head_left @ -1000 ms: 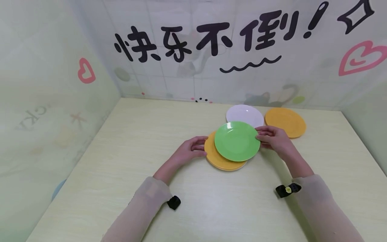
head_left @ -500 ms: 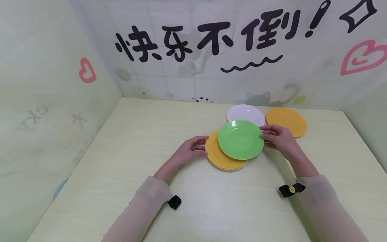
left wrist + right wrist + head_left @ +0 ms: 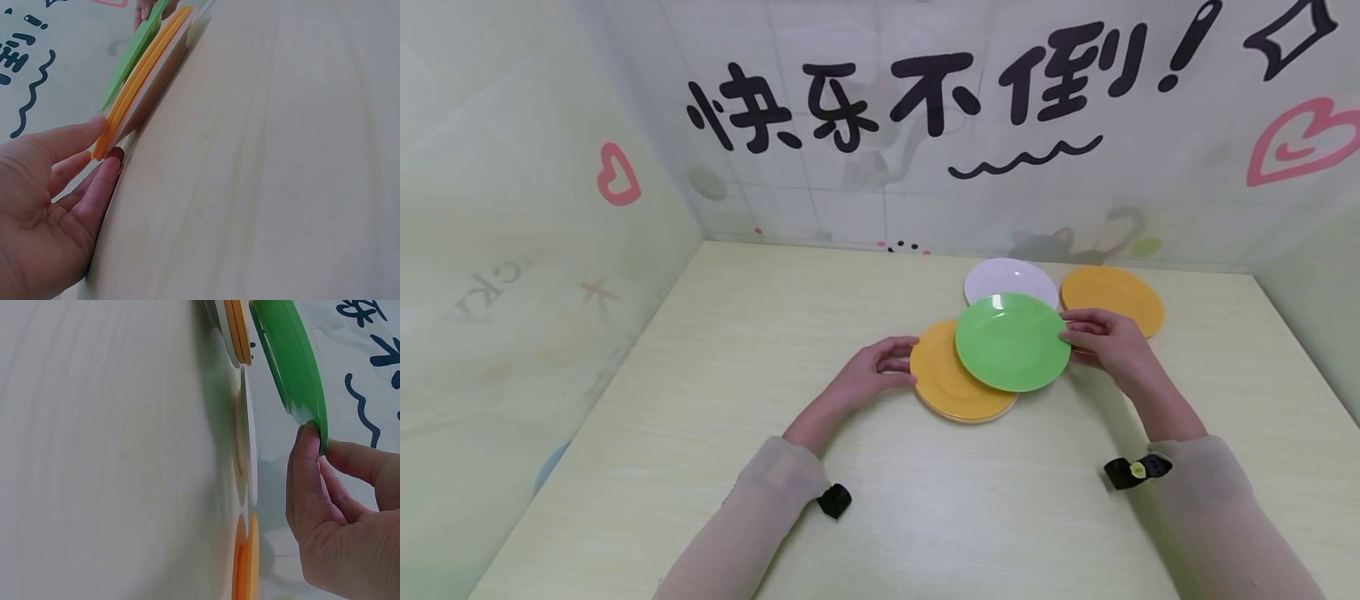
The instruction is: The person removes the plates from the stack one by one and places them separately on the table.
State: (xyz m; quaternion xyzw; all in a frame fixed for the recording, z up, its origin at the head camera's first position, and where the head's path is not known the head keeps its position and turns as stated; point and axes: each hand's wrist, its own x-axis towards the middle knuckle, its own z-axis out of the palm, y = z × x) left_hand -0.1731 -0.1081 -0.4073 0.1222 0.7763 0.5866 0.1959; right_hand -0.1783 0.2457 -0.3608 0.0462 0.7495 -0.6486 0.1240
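My right hand (image 3: pixel 1118 346) pinches the right rim of a green plate (image 3: pixel 1013 342), thumb above and fingers below. The right wrist view shows this green plate (image 3: pixel 292 369) tilted and raised off the table. Beneath its left part, and partly covered by it, lies a stack of plates with an orange plate (image 3: pixel 936 375) on top. At the stack's left edge, my left hand (image 3: pixel 871 372) holds the rim. In the left wrist view the thumb lies over the orange rims (image 3: pixel 119 115) and fingers reach underneath, where a paler plate (image 3: pixel 156 81) shows at the bottom.
A white plate (image 3: pixel 1009 277) lies behind the green one, partly hidden by it. To its right is another orange plate (image 3: pixel 1112 296), close to my right hand. A printed backdrop (image 3: pixel 850 200) rises at the table's (image 3: pixel 925 517) far edge, with side panels left and right.
My right hand has carried the green plate to the right and slightly back, uncovering more of the orange plate. The left hand has stayed at the stack's edge.
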